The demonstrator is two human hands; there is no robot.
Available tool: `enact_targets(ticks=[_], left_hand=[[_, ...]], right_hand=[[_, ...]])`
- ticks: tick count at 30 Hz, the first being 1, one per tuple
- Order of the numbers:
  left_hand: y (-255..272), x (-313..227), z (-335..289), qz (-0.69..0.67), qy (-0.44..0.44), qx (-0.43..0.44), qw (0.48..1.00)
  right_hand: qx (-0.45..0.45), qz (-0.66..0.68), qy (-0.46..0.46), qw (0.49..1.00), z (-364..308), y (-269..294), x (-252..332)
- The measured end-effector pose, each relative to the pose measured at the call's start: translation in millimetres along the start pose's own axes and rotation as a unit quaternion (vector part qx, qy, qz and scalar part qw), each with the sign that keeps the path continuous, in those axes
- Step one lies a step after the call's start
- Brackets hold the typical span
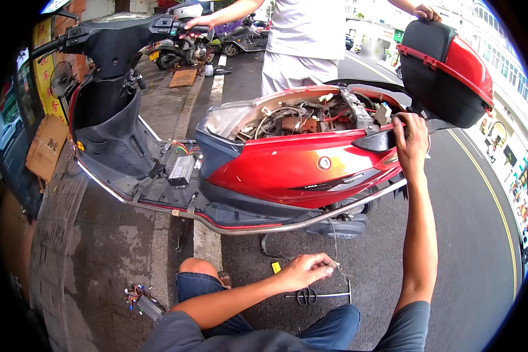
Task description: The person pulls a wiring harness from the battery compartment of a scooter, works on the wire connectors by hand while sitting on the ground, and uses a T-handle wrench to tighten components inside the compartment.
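Red scooter's open seat bay (311, 117) holds tangled wires. Right hand (409, 141) clenches its rear rail; left hand (302, 271) pinches a thin grey wire (333, 243) above bare asphalt.

I crouch outdoors in daylight where a grey paved sidewalk (94, 246) meets a dark asphalt road (469, 234) marked with a yellow line (487, 182). Parked motorbikes (182, 50) stand further off, a flattened cardboard box (44, 146) lies left, and buildings (498, 41) line the right.
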State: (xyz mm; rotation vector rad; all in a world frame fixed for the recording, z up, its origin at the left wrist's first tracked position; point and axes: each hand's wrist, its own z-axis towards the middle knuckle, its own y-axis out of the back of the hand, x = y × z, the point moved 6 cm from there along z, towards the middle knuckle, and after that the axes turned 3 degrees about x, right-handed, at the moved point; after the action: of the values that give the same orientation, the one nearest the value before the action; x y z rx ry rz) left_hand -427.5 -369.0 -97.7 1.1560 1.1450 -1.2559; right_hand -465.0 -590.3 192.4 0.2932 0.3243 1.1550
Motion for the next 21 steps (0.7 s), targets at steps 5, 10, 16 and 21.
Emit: enact_targets(ticks=[5, 10, 16, 21], left_hand=[[14.9, -37.4, -13.2, 0.212, -0.100, -0.074, 0.969], [18.9, -19.2, -9.8, 0.311, -0.113, -0.042, 0.943], [37.6, 3.0, 29.4, 0.302, -0.124, -0.004, 0.945], [20.6, -7.5, 83.0, 0.179, -0.197, 0.033, 0.963]], right_hand=[[0.069, -0.018, 0.019, 0.997, -5.1, -25.8, -26.3], [0.034, 0.003, -0.008, 0.999, -8.8, -30.9, -25.7], [0.025, 0.032, -0.036, 0.999, -11.7, -31.9, -31.3], [0.023, 0.035, -0.045, 0.998, -13.2, -35.4, -36.7]])
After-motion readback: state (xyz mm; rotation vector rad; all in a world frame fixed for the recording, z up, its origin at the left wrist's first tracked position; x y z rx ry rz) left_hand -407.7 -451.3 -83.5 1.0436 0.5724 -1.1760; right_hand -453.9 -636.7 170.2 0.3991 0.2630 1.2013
